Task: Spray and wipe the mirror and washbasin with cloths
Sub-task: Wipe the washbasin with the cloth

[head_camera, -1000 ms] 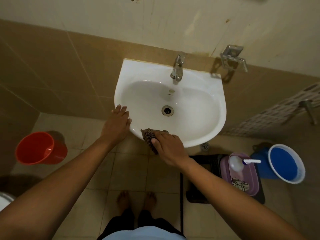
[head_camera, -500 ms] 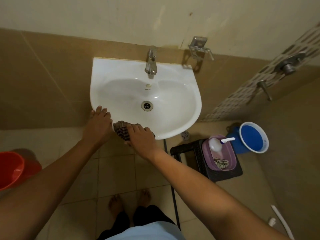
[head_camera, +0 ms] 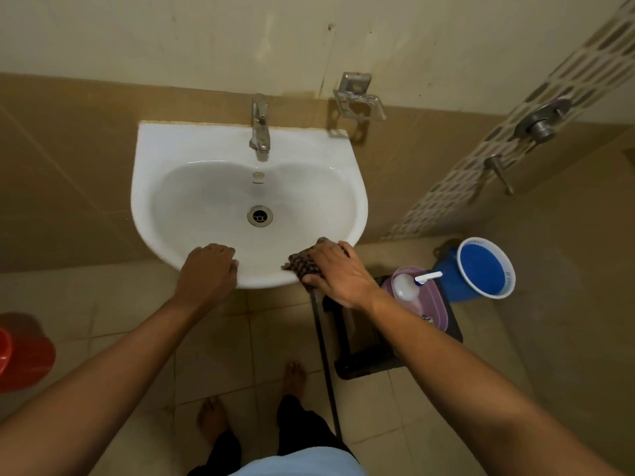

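- White ceramic fills the frame: we stand over the washbasin (head_camera: 206, 187), our right hand (head_camera: 338, 271) pressing a dark checked cloth (head_camera: 304, 266) onto its front rim, right of centre.
- Our right fingers lie flat and close together on top of the cloth, with the thumb at its near edge, so the cloth is pinned to the rim by the palm; whether any fingers curl under it we cannot tell.
- Our left hand (head_camera: 209, 271) holds nothing: its fingers are together and hooked over the front rim, left of centre, steadying us.
- To do this step well, we judge, we keep the cloth spread wide under the palm, follow the curve of the rim in 1 even pass, and let part of the cloth wrap over the outer lip, where it already hangs a little below the edge.
- The left hand should give way as the cloth comes round, so no strip of rim is missed beneath it.
- The basin looks glossy and smooth, mounted on a tan tiled wall, with 1 metal tap (head_camera: 260, 127) at the back and a metal drain (head_camera: 260, 215) in the bowl; we see no standing water or marks.
- A pump bottle (head_camera: 409, 292) lies in a purple tub (head_camera: 441, 312) on a dark stool, just right of the basin.
- No mirror is in view.
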The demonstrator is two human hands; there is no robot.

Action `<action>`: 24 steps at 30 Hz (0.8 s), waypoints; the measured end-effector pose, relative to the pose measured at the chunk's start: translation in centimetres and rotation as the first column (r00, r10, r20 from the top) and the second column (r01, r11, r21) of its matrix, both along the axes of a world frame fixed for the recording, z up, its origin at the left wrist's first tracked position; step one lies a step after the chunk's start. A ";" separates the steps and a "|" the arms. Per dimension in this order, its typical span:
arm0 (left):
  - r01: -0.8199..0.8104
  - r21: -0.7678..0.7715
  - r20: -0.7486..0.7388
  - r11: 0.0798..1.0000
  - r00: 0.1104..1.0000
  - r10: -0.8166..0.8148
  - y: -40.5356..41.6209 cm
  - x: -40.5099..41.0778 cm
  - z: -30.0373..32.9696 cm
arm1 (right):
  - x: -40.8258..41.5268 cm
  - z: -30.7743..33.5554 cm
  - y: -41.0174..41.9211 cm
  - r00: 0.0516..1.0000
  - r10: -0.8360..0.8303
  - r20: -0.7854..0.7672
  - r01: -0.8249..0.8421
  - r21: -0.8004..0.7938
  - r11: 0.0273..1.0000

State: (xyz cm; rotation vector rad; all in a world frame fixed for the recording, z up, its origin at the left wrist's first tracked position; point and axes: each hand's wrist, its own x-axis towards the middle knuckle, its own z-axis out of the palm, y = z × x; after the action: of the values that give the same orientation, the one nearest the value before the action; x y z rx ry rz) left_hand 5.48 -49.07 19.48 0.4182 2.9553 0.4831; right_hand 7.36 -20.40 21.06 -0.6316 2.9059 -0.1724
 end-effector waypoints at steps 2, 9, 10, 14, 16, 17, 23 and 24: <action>-0.027 0.047 0.023 0.999 0.999 0.026 1.5 0.3 0.2 | -1.3 0.1 2.1 0.999 -0.028 0.029 0.029 -0.018 0.999; 0.009 0.114 0.116 0.993 0.993 -0.023 7.8 1.0 0.1 | -6.6 -1.4 7.4 0.960 -0.211 0.186 0.234 -0.116 0.965; 0.015 0.107 0.127 0.994 0.992 -0.029 8.5 0.9 0.1 | -7.7 -1.5 7.9 0.951 -0.232 0.204 0.260 -0.122 0.958; -0.019 0.079 0.122 0.997 0.992 0.009 10.3 0.6 0.0 | -11.4 -1.3 8.6 0.935 -0.262 0.239 0.287 -0.075 0.955; -0.049 0.059 0.101 0.997 0.994 0.043 10.8 0.4 0.1 | -13.3 -1.3 8.6 0.938 -0.272 0.214 0.285 -0.032 0.958; -0.054 0.044 0.093 0.998 0.994 0.050 10.9 0.3 0.1 | -14.3 -1.5 8.5 0.939 -0.277 0.201 0.285 -0.011 0.958; -0.080 0.047 0.086 0.996 0.993 0.075 11.0 0.4 -0.2 | -20.1 -2.1 8.0 0.964 -0.240 0.110 0.233 0.076 0.970; -0.080 0.042 0.088 0.996 0.993 0.076 11.1 0.4 -0.2 | -20.9 -2.1 7.8 0.968 -0.234 0.090 0.225 0.098 0.969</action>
State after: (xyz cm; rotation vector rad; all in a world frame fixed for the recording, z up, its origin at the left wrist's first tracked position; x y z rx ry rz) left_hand 5.87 -38.01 19.23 0.2796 2.8900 0.5636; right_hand -13.59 -12.56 18.95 -0.2620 2.8623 -0.1019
